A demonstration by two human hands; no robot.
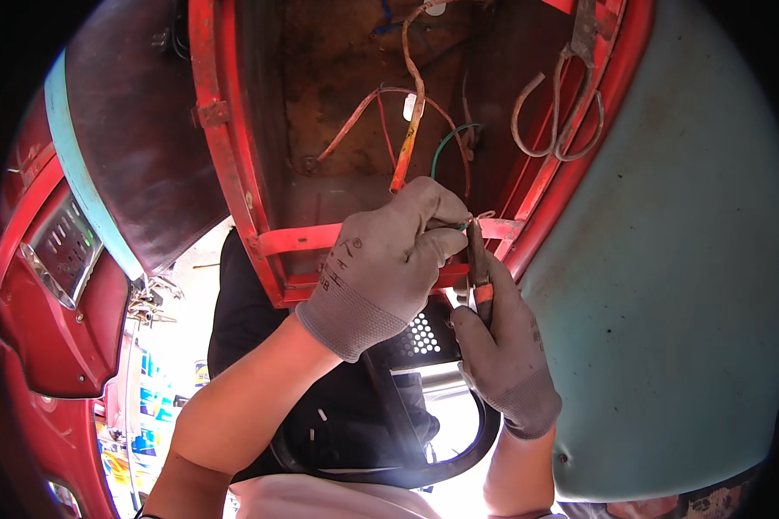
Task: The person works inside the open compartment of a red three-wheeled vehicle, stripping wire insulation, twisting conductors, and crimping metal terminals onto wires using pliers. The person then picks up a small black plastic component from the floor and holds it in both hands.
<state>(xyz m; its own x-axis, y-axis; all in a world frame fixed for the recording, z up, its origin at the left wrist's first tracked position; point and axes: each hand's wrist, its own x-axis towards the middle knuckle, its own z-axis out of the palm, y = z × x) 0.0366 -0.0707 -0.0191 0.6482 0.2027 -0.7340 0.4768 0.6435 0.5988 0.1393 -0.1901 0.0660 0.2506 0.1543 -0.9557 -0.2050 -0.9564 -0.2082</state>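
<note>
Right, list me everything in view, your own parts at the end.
Red metal frame: one, red, upper centre, around a dark compartment
Orange-red cable: one, upper centre
Thin red wires: several, inside the compartment
Thin green wire: one, above the left hand
Large-looped metal scissors: one, brownish grey, upper right
Smooth panel: one, blue-green, right
Padded panel: one, dark maroon, upper left
Slotted metal plate: one, silver, far left
Curved tube: one, black, lower centre
Metal pliers: one, dark with orange-red grip, right hand
Left gloved hand: one, grey, pinching near the pliers' tip
Right gloved hand: one, grey, gripping the pliers
Bare forearms: two, lower edge
</note>
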